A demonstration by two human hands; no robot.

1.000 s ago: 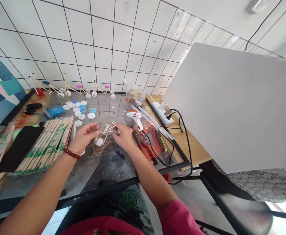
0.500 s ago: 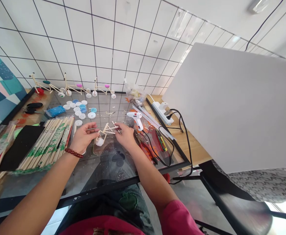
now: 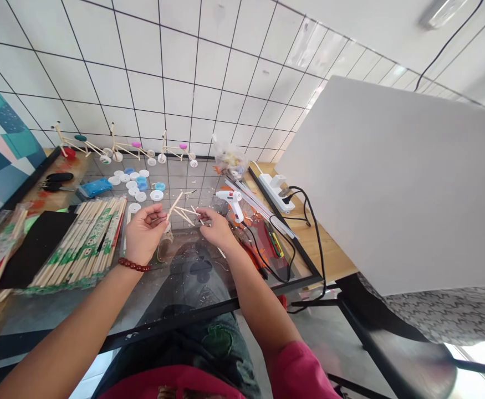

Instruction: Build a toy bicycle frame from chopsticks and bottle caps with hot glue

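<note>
A small frame of glued wooden sticks (image 3: 180, 212) is held between both hands above the glass table (image 3: 175, 288). My left hand (image 3: 143, 233), with a bead bracelet at the wrist, pinches its left end. My right hand (image 3: 217, 228) pinches the right end. A white bottle cap fixed to the frame is mostly hidden behind my left fingers. A white glue gun (image 3: 230, 200) lies just beyond my right hand.
Bundles of wrapped chopsticks (image 3: 86, 238) lie to the left, loose bottle caps (image 3: 136, 185) behind them, and three finished stick bicycles (image 3: 128, 149) by the tiled wall. A power strip (image 3: 276, 188) with black cables, pliers and a large white board (image 3: 396, 188) fill the right.
Both hands lifted the stick frame a little and tilted it, so one stick now points up and back. The cap has turned behind my left fingers.
</note>
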